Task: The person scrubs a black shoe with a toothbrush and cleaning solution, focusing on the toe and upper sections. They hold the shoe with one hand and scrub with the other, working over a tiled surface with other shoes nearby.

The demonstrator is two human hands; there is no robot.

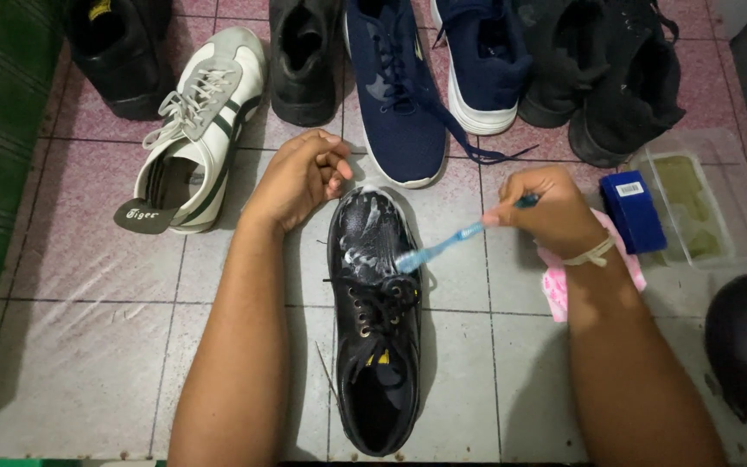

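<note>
A black leather lace-up shoe is seen lying on the pink tiled floor, its toe covered in white foam. A light blue plastic toothbrush is clamped in the right hand, bristles laid on the toe. The left hand is curled into a fist, its grip closed on nothing visible, beside the toe. A white sneaker with dark green stripes lies near.
</note>
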